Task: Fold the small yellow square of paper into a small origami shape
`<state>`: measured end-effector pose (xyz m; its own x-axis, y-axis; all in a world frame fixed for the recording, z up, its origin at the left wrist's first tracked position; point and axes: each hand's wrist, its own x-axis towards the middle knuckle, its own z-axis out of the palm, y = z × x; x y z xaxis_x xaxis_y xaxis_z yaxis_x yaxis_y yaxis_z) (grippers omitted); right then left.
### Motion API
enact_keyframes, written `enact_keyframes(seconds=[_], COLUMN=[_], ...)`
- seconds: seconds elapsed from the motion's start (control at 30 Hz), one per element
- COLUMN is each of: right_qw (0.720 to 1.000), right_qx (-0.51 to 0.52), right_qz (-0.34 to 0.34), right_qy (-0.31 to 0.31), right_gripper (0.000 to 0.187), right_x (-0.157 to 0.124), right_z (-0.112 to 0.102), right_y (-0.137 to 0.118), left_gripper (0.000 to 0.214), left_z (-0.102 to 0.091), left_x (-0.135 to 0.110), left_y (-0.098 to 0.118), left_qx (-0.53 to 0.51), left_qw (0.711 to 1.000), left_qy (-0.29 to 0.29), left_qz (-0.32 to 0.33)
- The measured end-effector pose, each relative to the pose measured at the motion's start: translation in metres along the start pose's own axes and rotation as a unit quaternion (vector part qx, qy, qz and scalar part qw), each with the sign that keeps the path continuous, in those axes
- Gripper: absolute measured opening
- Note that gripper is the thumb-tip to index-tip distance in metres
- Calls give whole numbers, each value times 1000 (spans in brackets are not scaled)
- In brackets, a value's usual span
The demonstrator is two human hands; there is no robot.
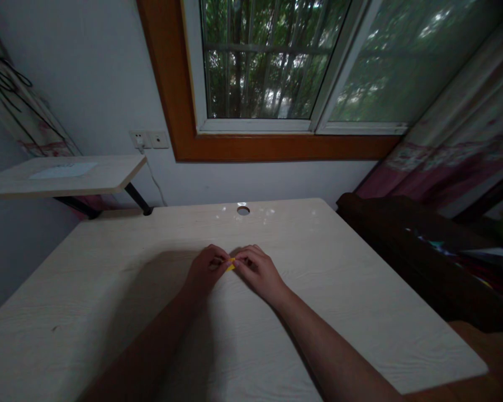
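Observation:
A small piece of yellow paper (231,266) is pinched between my two hands, just above or on the pale wooden desk (343,312). My left hand (207,268) grips its left side with thumb and fingertips. On the other side, my right hand (257,268) holds the paper the same way, and the fingertips of both hands nearly meet. Most of the paper is hidden behind my fingers, so its full shape cannot be made out.
A round cable hole (243,210) lies near the desk's back edge. At the left a raised shelf (109,167) with a white sheet (62,170) on it stands on black legs. Beyond the desk's right edge is a dark brown piece of furniture (385,223) with items on it.

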<state>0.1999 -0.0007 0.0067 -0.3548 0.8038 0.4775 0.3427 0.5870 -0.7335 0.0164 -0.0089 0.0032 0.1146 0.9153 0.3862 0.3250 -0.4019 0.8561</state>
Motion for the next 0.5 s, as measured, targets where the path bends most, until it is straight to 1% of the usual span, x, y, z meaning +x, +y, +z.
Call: enact_keyframes(seconds=[0.1, 0.2, 0.27, 0.37, 0.43, 0.5], right_qw=[999, 995, 991, 981, 974, 969], right_qx=[25, 62, 91, 138, 160, 177], right_qz=[23, 55, 81, 120, 139, 154], right_qy=[27, 48, 56, 70, 75, 72], right_gripper=[10, 13, 14, 16, 18, 19], right_x=[-1, -2, -2, -2, -2, -2], right_z=[2, 3, 3, 3, 4, 5], right_y=[3, 4, 5, 8, 11, 14], left_gripper=[14, 24, 21, 16, 15, 17], left_z=[2, 3, 3, 1, -1, -2], left_x=[0, 1, 1, 2, 2, 2], left_y=[-2, -10, -14, -13, -10, -7], left_qx=[-19, -52, -65, -41, -28, -46], left_qw=[999, 996, 994, 993, 988, 984], left_qy=[14, 17, 7, -29, -89, -98], left_qz=[-30, -66, -85, -108, -122, -140])
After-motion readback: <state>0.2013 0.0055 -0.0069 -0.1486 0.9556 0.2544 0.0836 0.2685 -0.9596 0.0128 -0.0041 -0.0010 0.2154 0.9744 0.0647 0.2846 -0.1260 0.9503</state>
